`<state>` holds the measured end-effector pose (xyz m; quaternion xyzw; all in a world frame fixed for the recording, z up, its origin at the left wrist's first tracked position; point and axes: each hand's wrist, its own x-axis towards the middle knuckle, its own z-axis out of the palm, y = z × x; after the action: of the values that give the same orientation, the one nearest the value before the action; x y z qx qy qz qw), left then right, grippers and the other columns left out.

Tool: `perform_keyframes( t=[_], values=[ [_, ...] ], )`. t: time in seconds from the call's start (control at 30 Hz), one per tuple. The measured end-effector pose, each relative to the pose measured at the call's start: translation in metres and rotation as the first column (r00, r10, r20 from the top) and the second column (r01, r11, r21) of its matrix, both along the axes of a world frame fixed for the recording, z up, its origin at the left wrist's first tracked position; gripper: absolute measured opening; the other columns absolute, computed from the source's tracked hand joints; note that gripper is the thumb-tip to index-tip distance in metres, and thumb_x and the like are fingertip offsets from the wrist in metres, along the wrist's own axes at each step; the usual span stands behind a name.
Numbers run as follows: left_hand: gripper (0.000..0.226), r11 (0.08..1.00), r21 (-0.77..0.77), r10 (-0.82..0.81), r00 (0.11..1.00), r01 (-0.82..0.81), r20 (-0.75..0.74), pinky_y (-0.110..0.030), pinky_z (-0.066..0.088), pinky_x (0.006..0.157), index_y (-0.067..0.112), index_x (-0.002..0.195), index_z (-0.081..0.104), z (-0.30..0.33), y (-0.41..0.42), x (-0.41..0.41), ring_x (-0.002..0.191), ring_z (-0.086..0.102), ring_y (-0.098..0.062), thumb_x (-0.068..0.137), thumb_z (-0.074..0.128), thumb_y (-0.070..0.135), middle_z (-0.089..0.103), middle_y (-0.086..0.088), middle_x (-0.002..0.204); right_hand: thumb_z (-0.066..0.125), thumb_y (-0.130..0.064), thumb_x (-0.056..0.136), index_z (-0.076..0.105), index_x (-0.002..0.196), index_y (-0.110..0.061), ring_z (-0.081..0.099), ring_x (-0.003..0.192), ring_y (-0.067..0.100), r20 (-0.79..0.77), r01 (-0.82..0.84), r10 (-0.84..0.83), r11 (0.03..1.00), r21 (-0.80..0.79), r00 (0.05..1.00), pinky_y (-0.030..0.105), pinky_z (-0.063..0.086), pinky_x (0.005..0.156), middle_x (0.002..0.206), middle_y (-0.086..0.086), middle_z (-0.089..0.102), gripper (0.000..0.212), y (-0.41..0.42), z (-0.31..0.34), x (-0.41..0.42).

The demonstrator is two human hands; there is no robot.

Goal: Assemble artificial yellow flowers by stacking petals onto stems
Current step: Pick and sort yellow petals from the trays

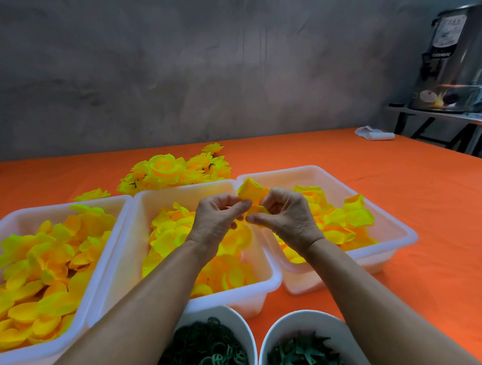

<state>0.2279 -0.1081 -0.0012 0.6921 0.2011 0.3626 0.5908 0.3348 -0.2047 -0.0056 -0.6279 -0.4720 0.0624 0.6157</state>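
While both hands meet above middle tray (162,199), left hand (218,219) and right hand (285,219) pinch yellow petal cluster (251,194), each grip closed on it, likely to align layers. Stem hidden. Finished flowers (175,170) lie behind on table (402,201).

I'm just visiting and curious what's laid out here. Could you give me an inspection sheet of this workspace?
Surface: orange tablecloth.
Job's things: three white bins of yellow petals; finished flowers behind; two white bowls of green parts.
Clutter: white folded item at the far edge.
Hands: left hand and right hand pinch a petal piece.
Cables: nothing seen.
Surroundings: grey wall; metal urn on a side stand.
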Motion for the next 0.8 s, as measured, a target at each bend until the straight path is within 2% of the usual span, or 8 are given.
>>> perform_keyframes(
  t=[0.1, 0.23, 0.33, 0.47, 0.53, 0.6, 0.7, 0.8],
  values=[
    [0.012, 0.999, -0.047, 0.006, 1.0, -0.005, 0.023, -0.018, 0.042, 0.051, 0.005, 0.072, 0.062, 0.002, 0.002, 0.0, 0.051, 0.05, -0.006, 0.082, 0.069, 0.007, 0.055, -0.005, 0.06, 0.082, 0.002, 0.063, 0.054, 0.069, 0.01, 0.043, 0.065, 0.022, -0.085, -0.034, 0.032, 0.999, -0.02, 0.996, 0.041, 0.039, 0.057, 0.066, 0.015, 0.05, 0.03, -0.001, 0.0, 0.001],
    [0.013, 0.994, -0.094, -0.051, 0.997, 0.056, 0.053, -0.019, 0.048, 0.053, 0.005, 0.07, 0.061, 0.003, 0.001, 0.001, 0.051, 0.055, -0.007, 0.081, 0.068, 0.002, 0.059, 0.0, 0.056, 0.079, -0.003, 0.071, 0.052, 0.065, -0.008, 0.052, 0.061, 0.017, -0.237, 0.067, -0.065, 0.998, 0.001, 0.969, 0.031, 0.044, 0.056, 0.067, 0.014, 0.053, 0.028, -0.002, 0.004, 0.007],
    [0.008, 0.992, -0.072, -0.102, 0.994, 0.105, 0.048, -0.023, 0.052, 0.06, 0.004, 0.076, 0.062, 0.003, -0.001, 0.001, 0.059, 0.063, -0.009, 0.082, 0.066, 0.0, 0.066, -0.002, 0.065, 0.075, -0.004, 0.076, 0.052, 0.064, -0.011, 0.056, 0.056, 0.018, -0.288, 0.191, -0.18, 0.982, 0.008, 0.94, 0.026, 0.05, 0.05, 0.064, 0.013, 0.057, 0.027, -0.001, 0.002, 0.012],
    [0.014, 0.995, -0.077, -0.054, 0.998, 0.057, 0.032, -0.022, 0.05, 0.053, 0.01, 0.076, 0.058, 0.003, 0.0, 0.001, 0.058, 0.062, -0.006, 0.085, 0.064, 0.001, 0.065, 0.005, 0.061, 0.072, -0.007, 0.08, 0.055, 0.069, -0.009, 0.062, 0.065, 0.033, -0.283, 0.366, -0.346, 0.93, 0.021, 0.895, 0.045, 0.056, 0.062, 0.077, 0.03, 0.064, 0.02, 0.001, -0.001, 0.019],
    [0.017, 0.998, -0.061, -0.034, 0.999, 0.036, 0.027, -0.02, 0.046, 0.046, 0.012, 0.075, 0.056, 0.003, 0.0, 0.0, 0.051, 0.058, -0.004, 0.086, 0.063, 0.002, 0.062, 0.008, 0.056, 0.07, -0.01, 0.081, 0.056, 0.073, -0.008, 0.064, 0.073, 0.04, -0.298, 0.5, -0.471, 0.866, 0.021, 0.83, 0.053, 0.054, 0.069, 0.079, 0.028, 0.065, 0.016, 0.0, -0.001, 0.026],
    [0.015, 0.998, -0.052, -0.019, 0.999, 0.021, 0.039, -0.02, 0.038, 0.04, 0.01, 0.077, 0.054, 0.003, 0.0, 0.0, 0.044, 0.05, -0.009, 0.088, 0.062, 0.003, 0.057, -0.001, 0.059, 0.067, -0.01, 0.083, 0.053, 0.078, -0.008, 0.066, 0.069, 0.037, -0.359, 0.594, -0.542, 0.804, 0.042, 0.76, 0.045, 0.055, 0.06, 0.077, 0.021, 0.062, 0.015, -0.002, -0.001, 0.03],
    [0.01, 0.998, -0.061, -0.018, 0.998, 0.022, 0.06, -0.019, 0.027, 0.037, 0.006, 0.082, 0.054, 0.003, 0.0, 0.001, 0.037, 0.04, -0.01, 0.089, 0.061, 0.004, 0.051, -0.003, 0.058, 0.062, -0.005, 0.086, 0.051, 0.086, -0.008, 0.062, 0.049, 0.013, -0.476, 0.647, -0.538, 0.757, 0.089, 0.696, 0.02, 0.045, 0.035, 0.079, 0.01, 0.057, 0.011, -0.005, -0.001, 0.033],
    [0.004, 0.999, -0.028, -0.034, 0.999, 0.035, 0.04, -0.018, 0.029, 0.038, 0.001, 0.086, 0.058, 0.002, -0.002, 0.003, 0.037, 0.041, -0.008, 0.088, 0.061, 0.0, 0.052, 0.005, 0.051, 0.058, -0.001, 0.088, 0.058, 0.094, -0.005, 0.056, 0.049, 0.009, -0.497, 0.636, -0.514, 0.764, 0.107, 0.7, 0.017, 0.048, 0.038, 0.087, 0.011, 0.057, 0.007, -0.005, -0.001, 0.034]
  ],
)
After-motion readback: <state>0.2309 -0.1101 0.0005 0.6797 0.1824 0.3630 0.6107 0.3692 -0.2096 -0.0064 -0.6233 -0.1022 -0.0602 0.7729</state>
